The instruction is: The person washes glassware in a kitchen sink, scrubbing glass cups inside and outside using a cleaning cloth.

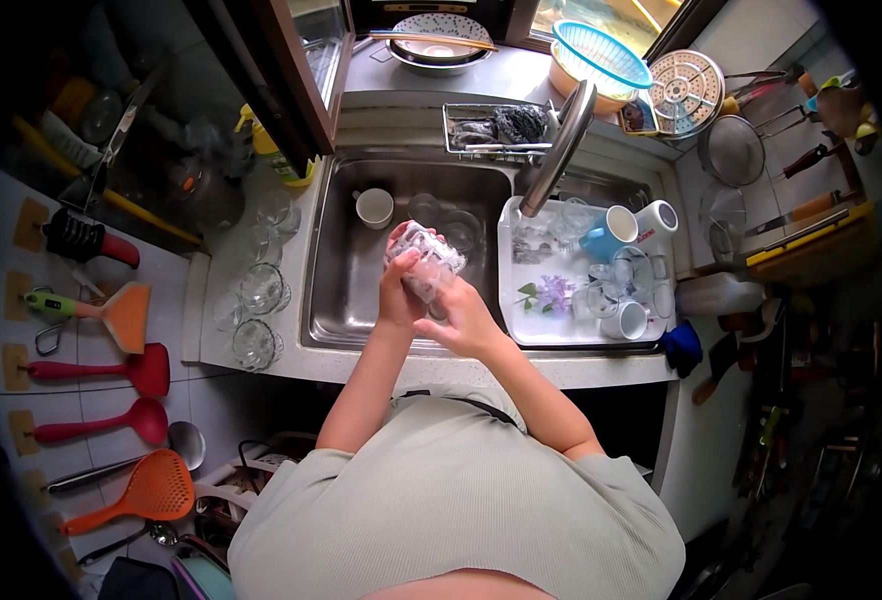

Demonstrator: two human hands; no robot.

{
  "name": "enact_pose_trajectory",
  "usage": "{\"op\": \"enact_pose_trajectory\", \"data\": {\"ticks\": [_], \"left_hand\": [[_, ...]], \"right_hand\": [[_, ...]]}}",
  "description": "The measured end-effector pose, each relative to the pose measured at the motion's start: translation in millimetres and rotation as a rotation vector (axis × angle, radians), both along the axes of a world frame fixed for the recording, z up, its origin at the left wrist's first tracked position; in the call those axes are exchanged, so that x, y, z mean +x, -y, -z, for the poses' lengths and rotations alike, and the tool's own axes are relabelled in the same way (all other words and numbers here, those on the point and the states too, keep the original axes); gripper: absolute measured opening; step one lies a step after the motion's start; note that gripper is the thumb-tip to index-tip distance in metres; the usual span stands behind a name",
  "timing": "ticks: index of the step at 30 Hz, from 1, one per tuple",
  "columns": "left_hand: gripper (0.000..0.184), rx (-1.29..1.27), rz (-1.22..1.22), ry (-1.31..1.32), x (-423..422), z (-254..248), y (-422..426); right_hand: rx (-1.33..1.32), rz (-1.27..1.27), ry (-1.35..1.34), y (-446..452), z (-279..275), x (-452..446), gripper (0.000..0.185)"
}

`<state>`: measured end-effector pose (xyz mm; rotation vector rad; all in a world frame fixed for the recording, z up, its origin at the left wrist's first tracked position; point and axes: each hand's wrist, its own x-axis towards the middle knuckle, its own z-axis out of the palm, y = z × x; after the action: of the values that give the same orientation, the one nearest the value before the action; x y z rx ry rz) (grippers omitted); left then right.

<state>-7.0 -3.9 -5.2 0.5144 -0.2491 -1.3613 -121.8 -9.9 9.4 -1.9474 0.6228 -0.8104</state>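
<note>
Over the steel sink (346, 270), my left hand (397, 280) and my right hand (461, 312) are both closed around a clear glass (427, 262). Whitish foam or a cloth shows at the glass's upper end; I cannot make out which. My left hand wraps its left side, my right hand its lower right. On the sink floor behind them stand a white cup (374, 207) and some clear glasses (455, 230). Right of the sink, a white tray (513, 315) holds a blue mug (611, 232), a white mug (626, 320) and several clear glasses.
The faucet (561, 145) rises at the sink's back right, beside a wire rack (496, 128) with dark scrubbers. Several glasses (263, 288) line the left counter near a yellow bottle (266, 145). Bowls (439, 45) and a blue basket (601, 55) sit behind. Utensils hang on both sides.
</note>
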Motion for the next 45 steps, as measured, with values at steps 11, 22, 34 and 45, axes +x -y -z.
{"op": "enact_pose_trajectory", "data": {"ticks": [11, 22, 34, 45], "left_hand": [[0.061, -0.178, 0.080, 0.075, -5, -15, -3], [0.051, 0.036, -0.005, 0.088, -14, -11, 3], [0.069, -0.229, 0.202, 0.229, -14, -30, 8], [0.043, 0.191, 0.164, 0.124, -11, 0, 13]], "right_hand": [[1.730, -0.463, 1.295, 7, -1, -17, 0.080], [0.550, -0.061, 0.178, -1, -3, -17, 0.069], [1.571, -0.320, 1.085, 14, 6, -28, 0.043], [0.347, 0.130, 0.124, 7, 17, -17, 0.029]]}}
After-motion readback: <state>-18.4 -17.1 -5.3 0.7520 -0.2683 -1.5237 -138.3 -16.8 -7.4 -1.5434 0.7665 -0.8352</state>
